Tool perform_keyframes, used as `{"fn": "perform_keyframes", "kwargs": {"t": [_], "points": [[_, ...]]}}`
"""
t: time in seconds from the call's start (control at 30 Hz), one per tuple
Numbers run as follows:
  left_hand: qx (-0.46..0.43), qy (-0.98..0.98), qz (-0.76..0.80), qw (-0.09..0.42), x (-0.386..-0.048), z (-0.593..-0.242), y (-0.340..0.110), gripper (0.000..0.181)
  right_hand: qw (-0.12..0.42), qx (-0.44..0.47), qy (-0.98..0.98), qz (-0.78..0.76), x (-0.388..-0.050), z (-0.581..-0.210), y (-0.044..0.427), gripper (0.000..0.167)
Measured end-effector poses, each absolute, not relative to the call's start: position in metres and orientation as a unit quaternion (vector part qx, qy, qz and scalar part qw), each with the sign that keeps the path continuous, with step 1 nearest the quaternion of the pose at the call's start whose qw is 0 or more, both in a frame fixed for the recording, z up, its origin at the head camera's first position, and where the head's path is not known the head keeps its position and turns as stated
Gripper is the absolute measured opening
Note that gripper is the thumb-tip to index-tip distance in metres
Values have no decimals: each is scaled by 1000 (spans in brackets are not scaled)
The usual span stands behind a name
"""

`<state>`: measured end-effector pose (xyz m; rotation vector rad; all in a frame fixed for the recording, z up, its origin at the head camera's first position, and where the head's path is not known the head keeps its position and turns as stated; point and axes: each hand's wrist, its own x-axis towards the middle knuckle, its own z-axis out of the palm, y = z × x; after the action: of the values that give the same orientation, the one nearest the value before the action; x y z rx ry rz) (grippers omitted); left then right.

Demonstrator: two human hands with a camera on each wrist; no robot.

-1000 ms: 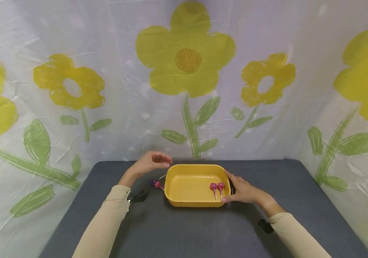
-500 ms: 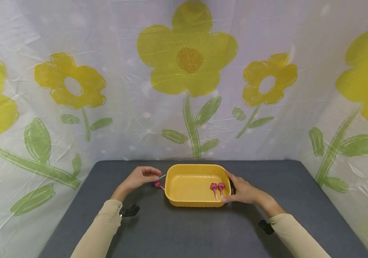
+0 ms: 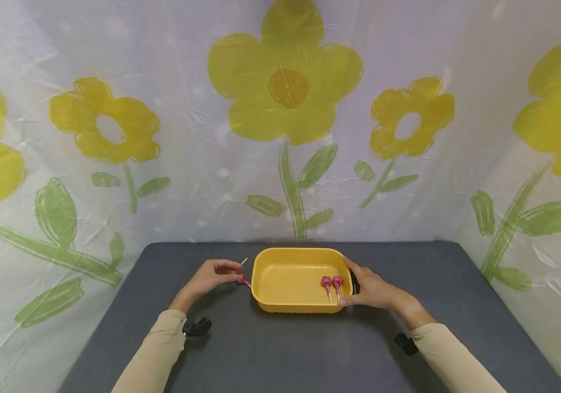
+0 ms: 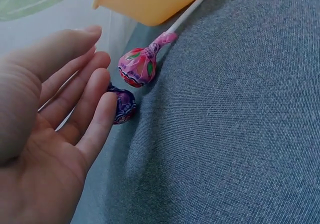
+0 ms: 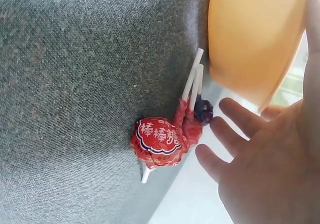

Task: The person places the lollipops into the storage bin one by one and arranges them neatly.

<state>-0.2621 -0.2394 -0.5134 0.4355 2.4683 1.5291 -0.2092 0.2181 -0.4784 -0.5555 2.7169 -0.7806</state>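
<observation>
Lollipop (image 4: 126,106) in purple lies by left hand (image 3: 208,278), loosely parted, gripping nothing; right hand (image 3: 371,289), outstretched, touches yellow tub (image 3: 285,286).

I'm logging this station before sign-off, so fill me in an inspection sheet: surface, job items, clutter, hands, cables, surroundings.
Surface: grey table, cloth-like texture.
Job items: yellow box holds two pink lollipops; outside, a pink lollipop and a purple lollipop lie left of it, and a bunch of mostly red lollipops lies by its right end.
Clutter: nothing seen.
Hands: left hand is at the purple lollipop, grip unclear; right hand rests against the box's right end. Black wrist gear shows on both arms.
Cables: nothing seen.
Surroundings: pale curtain printed with yellow flowers.
</observation>
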Motion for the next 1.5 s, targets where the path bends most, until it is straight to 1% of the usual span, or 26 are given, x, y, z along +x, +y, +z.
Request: {"fn": "perform_keyframes", "kwargs": {"t": [0.13, 0.47, 0.77, 0.9, 1.07, 1.37, 1.5], "points": [[158, 848, 499, 81, -263, -513, -238, 39, 128, -194, 935, -266, -209, -478, 218, 118], [188, 889, 418, -2, -261, -513, -226, 30, 127, -189, 935, -271, -209, -476, 218, 117], [211, 910, 355, -35, -264, -516, -221, 24, 124, -188, 937, -266, -209, -476, 217, 117], [214, 917, 335, -38, -263, -514, -220, 21, 123, -190, 937, -266, -209, -477, 218, 117], [212, 921, 325, -25, -261, -512, -220, 19, 126, -189, 936, -268, -210, -479, 218, 117], [247, 915, 319, -10, -254, -507, -224, 19, 133, -182, 937, -266, -209, -476, 217, 117], [232, 914, 334, -1, -249, -507, -226, 18, 135, -182, 936, -269, -207, -474, 217, 116]]}}
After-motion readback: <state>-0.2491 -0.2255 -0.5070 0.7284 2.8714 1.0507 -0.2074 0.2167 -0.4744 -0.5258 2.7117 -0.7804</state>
